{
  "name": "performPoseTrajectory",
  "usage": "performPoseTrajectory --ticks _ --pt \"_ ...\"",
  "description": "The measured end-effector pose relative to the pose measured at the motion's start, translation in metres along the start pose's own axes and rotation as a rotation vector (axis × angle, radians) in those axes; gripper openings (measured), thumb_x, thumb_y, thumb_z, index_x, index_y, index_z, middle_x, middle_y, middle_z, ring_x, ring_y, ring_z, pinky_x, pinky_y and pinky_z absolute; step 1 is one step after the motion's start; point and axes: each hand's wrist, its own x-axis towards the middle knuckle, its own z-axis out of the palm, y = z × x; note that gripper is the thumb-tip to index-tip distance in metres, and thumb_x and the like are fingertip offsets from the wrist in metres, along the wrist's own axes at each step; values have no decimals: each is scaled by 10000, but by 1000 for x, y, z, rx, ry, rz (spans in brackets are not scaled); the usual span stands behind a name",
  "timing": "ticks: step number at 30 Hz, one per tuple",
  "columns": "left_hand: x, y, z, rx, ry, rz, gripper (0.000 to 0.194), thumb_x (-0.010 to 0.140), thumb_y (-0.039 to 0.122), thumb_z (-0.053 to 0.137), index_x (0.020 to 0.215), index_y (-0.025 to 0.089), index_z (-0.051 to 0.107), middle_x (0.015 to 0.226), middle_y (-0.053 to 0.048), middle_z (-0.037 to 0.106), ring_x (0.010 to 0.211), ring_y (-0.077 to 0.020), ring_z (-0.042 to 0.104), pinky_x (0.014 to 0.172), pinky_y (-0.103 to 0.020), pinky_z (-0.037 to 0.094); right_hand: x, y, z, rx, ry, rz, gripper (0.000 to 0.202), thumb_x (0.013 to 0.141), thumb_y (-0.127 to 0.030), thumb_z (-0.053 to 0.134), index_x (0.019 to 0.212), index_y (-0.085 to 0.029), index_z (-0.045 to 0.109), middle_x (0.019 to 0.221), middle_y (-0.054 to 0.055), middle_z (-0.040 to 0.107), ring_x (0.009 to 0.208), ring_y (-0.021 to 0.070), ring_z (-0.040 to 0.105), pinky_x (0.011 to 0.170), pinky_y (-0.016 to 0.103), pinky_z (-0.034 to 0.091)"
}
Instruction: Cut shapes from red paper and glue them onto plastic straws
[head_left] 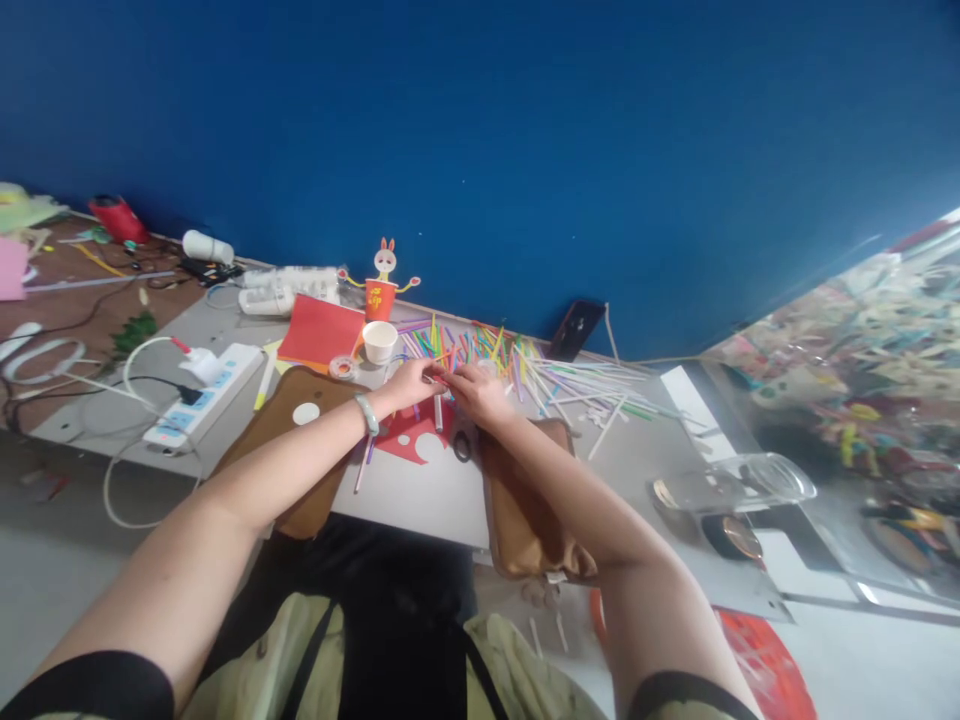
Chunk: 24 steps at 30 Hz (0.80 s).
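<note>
Both hands at a small piece, loose stock close by

Findings: my left hand (411,385) appears closed in a pinch on a small reddish piece (436,378). My right hand (480,395) meets it from the other side, fingers bent; whether they grip or only steady the piece, I cannot tell. The piece sits between my fingertips, above the red paper (405,440) with round cut-outs, on the desk (420,490).

Risks, in my judgement: the piece is small and largely covered by my fingers, so uneven pressure could bend it or let it slip. The loose straws (480,345) lie just beyond my hands; a forward push could scatter them. The white cup (380,342) stands near my left hand and could tip if knuckles catch it. The dark-handled scissors (462,445) lie beside my right wrist, where a sideways sweep could shift them.

Pose: both forearms reach forward and converge, the left passing over one brown pad (300,430), the right over the other (525,490). A pale bangle (367,413) circles my left wrist.
</note>
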Motion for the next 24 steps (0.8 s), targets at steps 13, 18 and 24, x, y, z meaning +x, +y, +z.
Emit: performPoseTrajectory --ticks 13,18,24 --pt "-4 -4 -15 248 67 172 92 805 136 589 834 168 670 871 -53 689 840 -190 640 781 -296 483 2 16 -3 231 -99 161 381 878 -236 599 1254 -201 641 1129 99 698 1029 229 635 921 346 486" --pt "10 0 -7 408 59 169 125 833 146 551 865 169 670 905 -65 681 866 -204 631 751 -302 465 5 55 -10 60 -300 550 520 787 -219 673 1303 -204 610 1277 131 639 1184 304 566 995 401 439" --pt "28 7 23 603 -57 272 163 890 169 527 914 169 688 926 -73 670 867 -200 637 727 -298 449 3 71 3 192 -321 653 444 741 -114 681 1177 -195 668 1240 120 630 1135 265 588 997 361 436"
